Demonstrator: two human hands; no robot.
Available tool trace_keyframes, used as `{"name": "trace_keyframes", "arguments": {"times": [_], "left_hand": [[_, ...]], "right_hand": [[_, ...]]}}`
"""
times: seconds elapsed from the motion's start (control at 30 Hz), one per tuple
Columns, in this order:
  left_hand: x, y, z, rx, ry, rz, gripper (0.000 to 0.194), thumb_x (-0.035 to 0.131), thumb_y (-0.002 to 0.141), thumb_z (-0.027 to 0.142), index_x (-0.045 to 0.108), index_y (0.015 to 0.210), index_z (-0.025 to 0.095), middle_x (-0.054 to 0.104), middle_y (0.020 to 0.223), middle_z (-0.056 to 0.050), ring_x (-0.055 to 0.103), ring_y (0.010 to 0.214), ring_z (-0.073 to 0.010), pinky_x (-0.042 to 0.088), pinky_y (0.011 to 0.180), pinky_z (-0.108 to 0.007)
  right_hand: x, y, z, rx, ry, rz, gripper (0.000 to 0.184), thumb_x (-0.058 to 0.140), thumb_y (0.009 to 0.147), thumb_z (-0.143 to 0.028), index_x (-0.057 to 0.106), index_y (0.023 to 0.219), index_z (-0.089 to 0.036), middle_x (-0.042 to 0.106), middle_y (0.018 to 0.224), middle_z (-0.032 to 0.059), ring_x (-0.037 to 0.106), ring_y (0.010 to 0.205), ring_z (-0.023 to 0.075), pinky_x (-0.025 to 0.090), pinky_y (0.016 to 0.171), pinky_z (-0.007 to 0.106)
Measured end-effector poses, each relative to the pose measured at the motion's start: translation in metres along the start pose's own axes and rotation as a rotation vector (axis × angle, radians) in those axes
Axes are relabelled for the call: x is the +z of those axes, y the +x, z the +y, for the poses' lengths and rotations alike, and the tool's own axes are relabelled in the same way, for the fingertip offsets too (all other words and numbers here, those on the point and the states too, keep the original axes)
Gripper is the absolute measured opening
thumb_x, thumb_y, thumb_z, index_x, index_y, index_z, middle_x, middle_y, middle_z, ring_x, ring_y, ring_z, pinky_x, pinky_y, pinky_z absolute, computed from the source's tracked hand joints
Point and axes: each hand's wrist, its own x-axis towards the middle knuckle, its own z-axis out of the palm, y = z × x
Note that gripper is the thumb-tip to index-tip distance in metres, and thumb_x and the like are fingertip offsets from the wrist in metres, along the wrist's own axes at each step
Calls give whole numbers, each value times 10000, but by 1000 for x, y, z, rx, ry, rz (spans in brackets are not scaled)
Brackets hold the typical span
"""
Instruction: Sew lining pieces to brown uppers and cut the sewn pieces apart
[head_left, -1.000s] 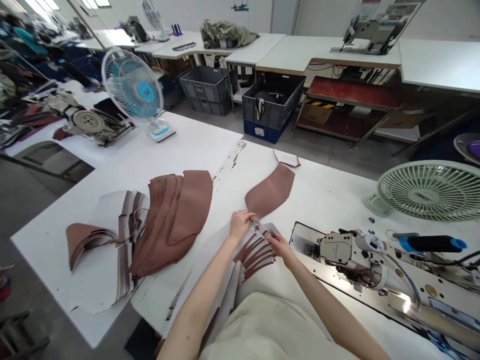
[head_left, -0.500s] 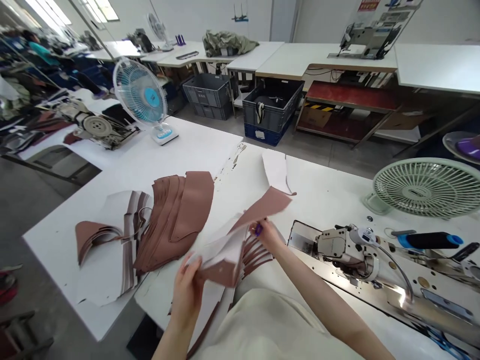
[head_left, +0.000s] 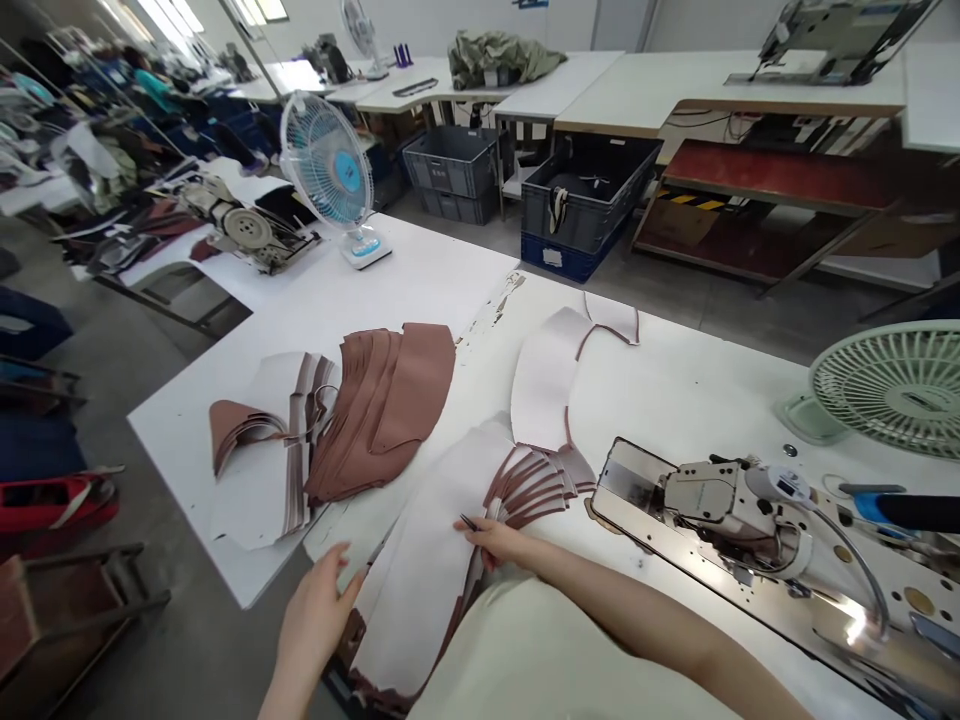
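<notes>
Panel stack point(head_left: 427, 560), pale backing up, lies between the grips, long axis slanting outward and rightward. Right grip point(head_left: 487, 538) nearer, over its right edge, fingers curled round a slim dark tool point(head_left: 469, 522). Left grip point(head_left: 315, 605) loosely spread, apparently empty, beside its left edge; contact unclear.

White-faced, brown-edged panels point(head_left: 435, 530) lie overlapped, fanned at the far end, the near end reaching past the edge of the table point(head_left: 682, 385); a slim dark tool point(head_left: 468, 522) juts over them.
</notes>
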Motion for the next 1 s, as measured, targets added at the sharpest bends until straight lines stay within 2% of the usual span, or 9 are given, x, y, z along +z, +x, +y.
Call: {"name": "trace_keyframes", "arguments": {"times": [0.07,0.17,0.2,0.27,0.33,0.43,0.57,0.77,1.0], "left_hand": [[12,33,50,300,12,0,470,474,803,484,551,1168,199,623,1140,-114,554,1089,-289,441,907,-408],[59,81,136,673,-33,-154,383,448,856,357,562,1197,224,565,1285,-68,469,1220,-224,340,1057,-376],[77,94,161,730,-12,-217,375,467,848,312,568,1200,232,548,1312,-56,451,1239,-216,325,1071,-370],[112,117,201,729,68,-331,397,510,812,235,575,1203,255,561,1300,-27,428,1253,-220,313,1075,-376],[138,134,222,692,134,-424,435,537,773,180,588,1195,274,582,1270,-9,435,1240,-230,312,1069,-389],[158,150,230,688,164,-500,465,558,739,157,607,1181,291,587,1261,-3,441,1228,-245,294,1072,-419],[164,162,226,746,156,-591,564,544,707,123,577,1231,331,593,1267,16,411,1249,-251,236,1093,-460],[180,175,216,868,-28,-680,704,505,688,88,463,1356,308,504,1383,5,374,1292,-247,191,1118,-452],[191,184,202,880,-212,-702,639,550,739,169,464,1359,298,503,1383,-2,374,1308,-243,185,1137,-422]], "right_hand": [[-6,-1,-1,3,-42,-64,492,503,862,-328,453,1322,-160,562,475,-37,357,327,81,198,386,202],[-23,-11,-4,-34,-7,-10,329,533,833,-332,585,1113,-168,493,433,-65,301,335,65,160,387,200],[-31,-15,-4,-65,49,60,250,527,830,-355,611,970,-166,447,417,-74,279,342,60,143,386,202],[-51,-24,-7,-118,215,217,271,449,854,-398,553,745,-173,379,420,-78,229,356,55,115,391,208],[-72,-31,-12,-139,360,334,343,336,884,-419,480,677,-187,338,446,-79,173,367,53,91,402,213],[-100,-35,-21,-146,455,424,361,314,886,-462,461,691,-197,319,495,-82,155,383,51,88,409,214],[-119,-29,-31,-139,464,476,337,428,867,-485,467,703,-193,348,511,-77,197,383,41,91,399,199],[-129,-17,-37,-92,465,400,311,474,875,-447,439,699,-192,271,466,-106,129,365,28,44,375,188],[-127,-7,-41,-122,431,490,325,501,862,-434,351,676,-214,255,463,-104,116,373,34,46,372,199]]}}
